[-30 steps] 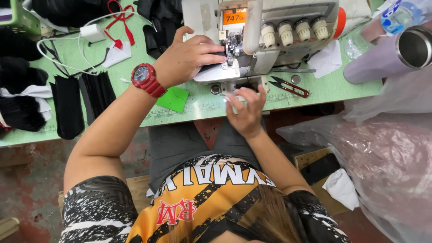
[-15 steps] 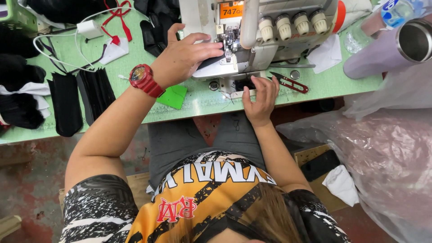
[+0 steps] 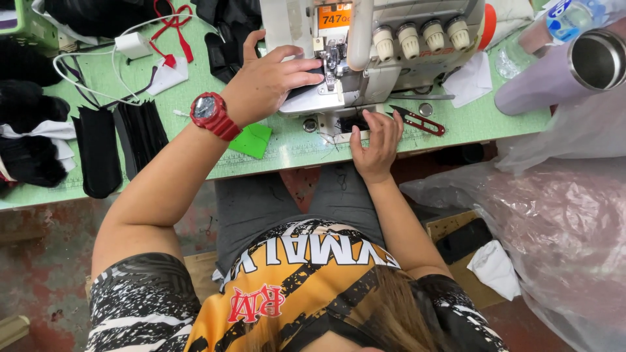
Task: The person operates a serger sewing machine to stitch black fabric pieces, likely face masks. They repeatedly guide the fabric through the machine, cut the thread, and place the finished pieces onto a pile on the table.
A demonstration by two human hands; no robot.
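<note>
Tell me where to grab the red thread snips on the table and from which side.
Take the thread snips by the red handle end, which points right toward a bare stretch of the green table. Come from above on that right side. The dark blades point left toward the sewing machine and the right hand, so that end is crowded and sharp.

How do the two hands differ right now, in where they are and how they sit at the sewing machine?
The left hand lies palm down on the bed of the sewing machine, fingers pointing at the needle area; the right hand sits lower, at the table's front edge below the machine, fingers pointing up. The left wrist wears a red watch; the right wrist is bare. Both are open, fingers spread, gripping nothing visible.
</note>
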